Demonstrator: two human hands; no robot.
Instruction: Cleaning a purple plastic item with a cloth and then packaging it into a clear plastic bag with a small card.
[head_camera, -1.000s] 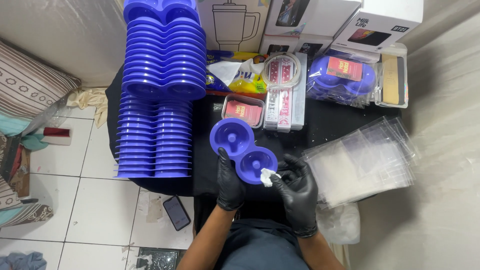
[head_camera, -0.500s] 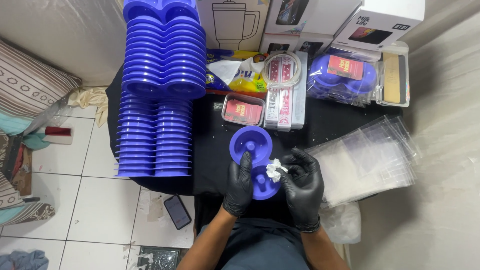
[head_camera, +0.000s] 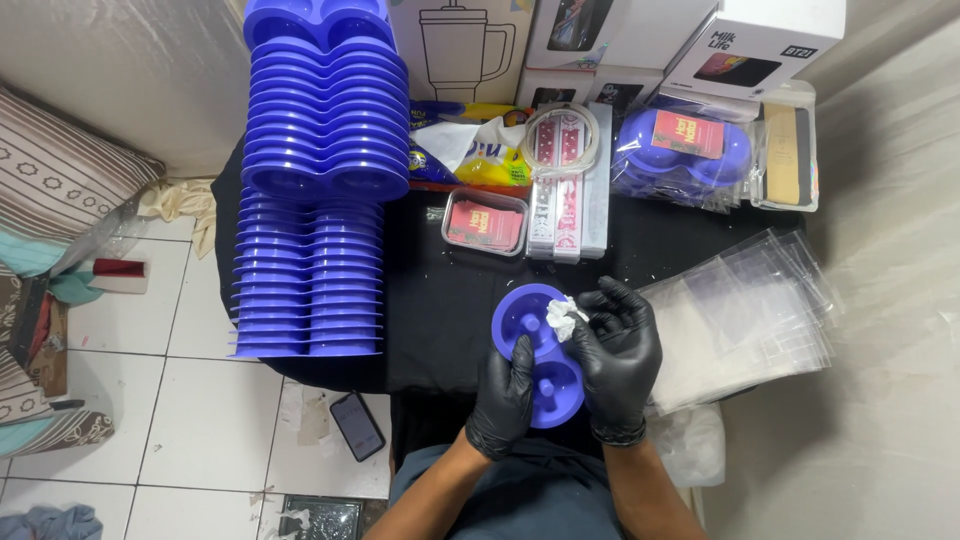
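1. The person holds a blue double-cup tray (head_camera: 540, 360) just above the near edge of the black table (head_camera: 440, 300), close to the body.
2. The tray has two round cups joined together. One cup is farther away and one is nearer.
3. The left hand (head_camera: 503, 400) wears a black glove. Its fingers are closed around the left side of the tray, gripping it.
4. The right hand (head_camera: 620, 355) wears a black glove too. It lies on the right side of the tray, and its fingers are pinched shut on a small white wad (head_camera: 560, 318).
5. The white wad touches the rim of the far cup.
6. To the right of the hands lies a pile of clear plastic bags (head_camera: 745, 310) on the table.
7. To the left stand two tall stacks of blue trays (head_camera: 315, 190). They look just like the one being held.
8. Farther back, in the middle of the table, sits a small clear box with red cards (head_camera: 484, 222). Beside it is a long clear box (head_camera: 568, 190).
9. At the far right lies a blue tray wrapped in a clear bag (head_camera: 685, 150) with a red card on top.
10. Cardboard boxes (head_camera: 600, 40) stand along the far edge.
11. On the white tile floor, to the near left, lies a phone (head_camera: 357, 425).
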